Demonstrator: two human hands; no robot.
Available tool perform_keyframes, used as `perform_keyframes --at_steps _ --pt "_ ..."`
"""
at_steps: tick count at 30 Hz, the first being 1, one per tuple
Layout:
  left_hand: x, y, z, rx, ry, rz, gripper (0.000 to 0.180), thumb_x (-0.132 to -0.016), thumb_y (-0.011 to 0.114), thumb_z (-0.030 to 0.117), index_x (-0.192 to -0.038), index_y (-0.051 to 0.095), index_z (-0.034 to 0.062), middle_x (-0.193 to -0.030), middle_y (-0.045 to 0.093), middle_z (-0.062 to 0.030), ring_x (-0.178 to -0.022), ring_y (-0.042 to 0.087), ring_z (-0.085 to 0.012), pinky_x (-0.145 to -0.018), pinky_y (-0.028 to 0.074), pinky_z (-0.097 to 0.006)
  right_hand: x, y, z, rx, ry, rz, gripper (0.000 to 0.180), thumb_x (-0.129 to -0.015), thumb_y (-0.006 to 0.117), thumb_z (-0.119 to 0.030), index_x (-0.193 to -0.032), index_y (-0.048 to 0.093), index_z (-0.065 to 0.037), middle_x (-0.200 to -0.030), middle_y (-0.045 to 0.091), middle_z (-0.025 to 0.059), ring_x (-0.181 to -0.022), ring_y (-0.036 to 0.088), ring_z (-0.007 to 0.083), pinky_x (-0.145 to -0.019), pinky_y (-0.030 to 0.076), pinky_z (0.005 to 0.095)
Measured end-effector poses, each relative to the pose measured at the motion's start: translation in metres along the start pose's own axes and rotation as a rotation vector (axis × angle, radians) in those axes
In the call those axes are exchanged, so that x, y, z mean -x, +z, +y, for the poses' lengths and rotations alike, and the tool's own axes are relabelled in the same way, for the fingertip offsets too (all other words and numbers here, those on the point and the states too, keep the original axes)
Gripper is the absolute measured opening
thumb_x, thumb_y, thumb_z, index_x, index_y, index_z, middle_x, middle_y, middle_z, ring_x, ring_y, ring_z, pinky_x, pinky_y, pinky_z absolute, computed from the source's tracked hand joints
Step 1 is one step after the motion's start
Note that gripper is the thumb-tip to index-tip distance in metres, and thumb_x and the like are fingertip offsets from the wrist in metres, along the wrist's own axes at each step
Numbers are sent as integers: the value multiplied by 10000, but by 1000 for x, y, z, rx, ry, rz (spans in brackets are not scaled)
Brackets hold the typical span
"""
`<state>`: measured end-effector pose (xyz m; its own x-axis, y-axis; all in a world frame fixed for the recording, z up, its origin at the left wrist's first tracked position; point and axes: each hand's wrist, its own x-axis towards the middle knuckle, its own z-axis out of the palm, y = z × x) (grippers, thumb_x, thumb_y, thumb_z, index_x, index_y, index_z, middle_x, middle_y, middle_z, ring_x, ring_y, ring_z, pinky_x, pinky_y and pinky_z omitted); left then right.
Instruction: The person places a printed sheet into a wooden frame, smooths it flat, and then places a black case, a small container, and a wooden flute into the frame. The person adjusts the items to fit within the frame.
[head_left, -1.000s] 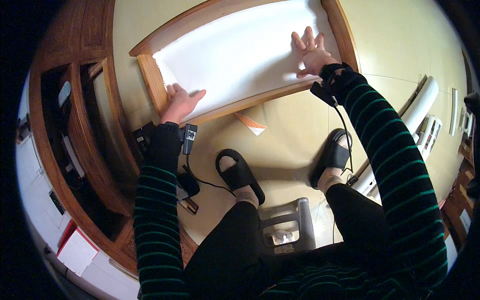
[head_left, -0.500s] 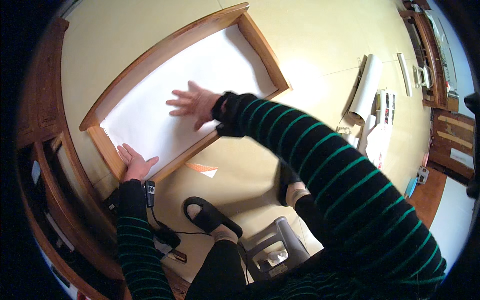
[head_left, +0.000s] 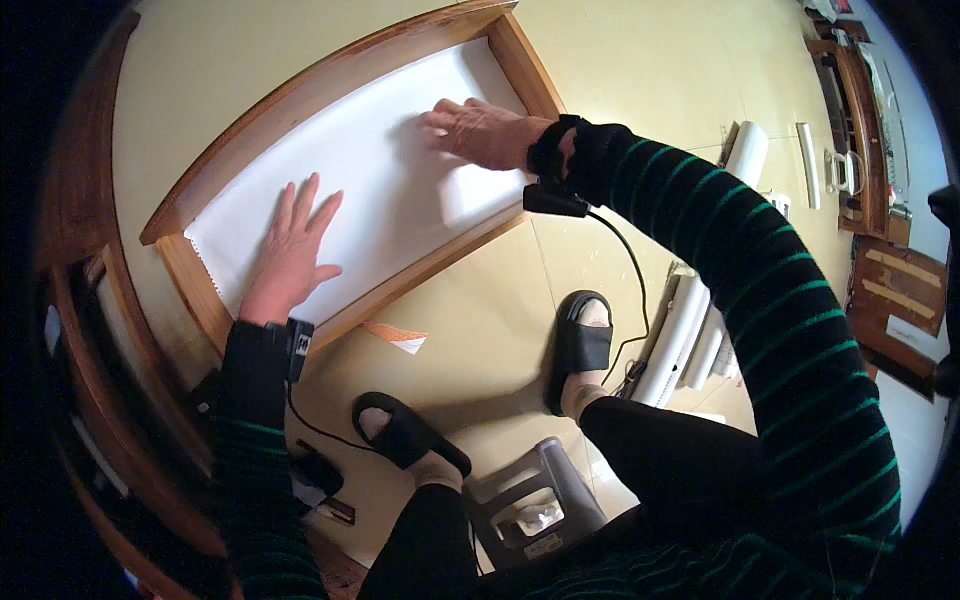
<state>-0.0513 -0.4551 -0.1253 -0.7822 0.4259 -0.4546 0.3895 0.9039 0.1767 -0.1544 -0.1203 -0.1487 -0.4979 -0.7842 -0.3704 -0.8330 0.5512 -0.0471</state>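
Observation:
A wooden drawer [head_left: 187,285] lies on the floor at the upper left, its inside bottom covered by a white paper sheet [head_left: 350,180]. My left hand [head_left: 290,255] is over the sheet's near left part, fingers spread and pointing away from me. Toward the drawer's right end, my right hand [head_left: 490,135] reaches over the sheet with its fingers slightly bent and nothing visible in them. Whether its fingertips touch the paper I cannot tell. Both wrists wear black bands with small cabled boxes.
An orange-and-white paper scrap [head_left: 400,338] lies by the drawer's near side. My feet wear black slippers [head_left: 583,345], with a grey plastic stool [head_left: 555,495] close to me. White rolls [head_left: 672,345] lie at the right, partly behind my arm. Dark wooden furniture [head_left: 80,200] stands at the left.
My left hand has moved from the drawer's near left corner farther over the sheet. My right hand has shifted right and away from me, toward the drawer's right end.

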Motion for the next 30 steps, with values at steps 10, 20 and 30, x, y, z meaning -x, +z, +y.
perform_keyframes --at_steps 10,20,30 --pt "-35 9 -19 -21 -301 -17 1223 -690 880 469 -1614 85 361 -1694 -112 -13 -1539 -37 -419 -1060 226 -824 15 31 72 -323 134 -118 220 -928 659 -226 -1011 673 -23 -1026 688 146 -982 649 334 -899 540 427" --pt "-44 16 -30 -35 -394 44 1415 -561 923 558 -1621 23 298 -1691 -86 4 -1506 -5 -500 -963 317 -856 -59 35 55 -278 109 -180 449 -855 742 -208 -1272 621 -95 -1147 628 122 -1147 591 297 -970 528 432" --pt "-47 20 -32 17 -431 57 1420 -547 952 480 -1612 23 341 -1689 -89 63 -1519 -9 -474 -992 275 -864 -21 29 39 -413 -32 -501 188 -1054 519 -251 -994 669 -154 -1077 615 30 -1153 531 218 -1003 455 380"
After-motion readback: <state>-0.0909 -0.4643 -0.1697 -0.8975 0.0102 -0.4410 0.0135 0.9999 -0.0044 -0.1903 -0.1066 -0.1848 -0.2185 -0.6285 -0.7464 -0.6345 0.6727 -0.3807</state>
